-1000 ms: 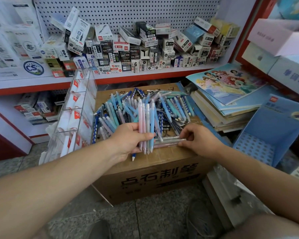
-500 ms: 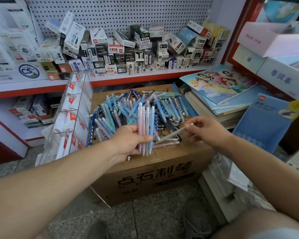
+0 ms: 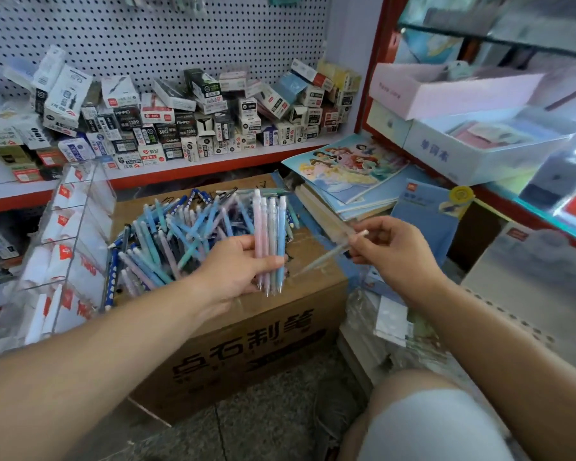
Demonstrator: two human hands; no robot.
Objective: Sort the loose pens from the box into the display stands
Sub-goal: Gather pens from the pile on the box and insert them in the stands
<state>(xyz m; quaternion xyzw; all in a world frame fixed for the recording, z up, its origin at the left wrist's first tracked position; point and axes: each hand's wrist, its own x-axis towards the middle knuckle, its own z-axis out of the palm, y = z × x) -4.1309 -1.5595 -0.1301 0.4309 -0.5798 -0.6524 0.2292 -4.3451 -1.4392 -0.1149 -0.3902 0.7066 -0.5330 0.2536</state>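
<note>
The left hand [image 3: 236,274] grips a small bunch of pens [image 3: 269,241] upright, fingers wrapped around their lower halves, tips poking out below. The right hand [image 3: 391,251] pinches a single pale pen [image 3: 326,256] slantwise, fingers closed on its upper end; motion blur makes its colour hard to judge. Behind both hands, the loose pens [image 3: 180,237] lie heaped on the cardboard box [image 3: 246,331]. A clear display stand [image 3: 70,247] sits left of the box, partly cut off.
</note>
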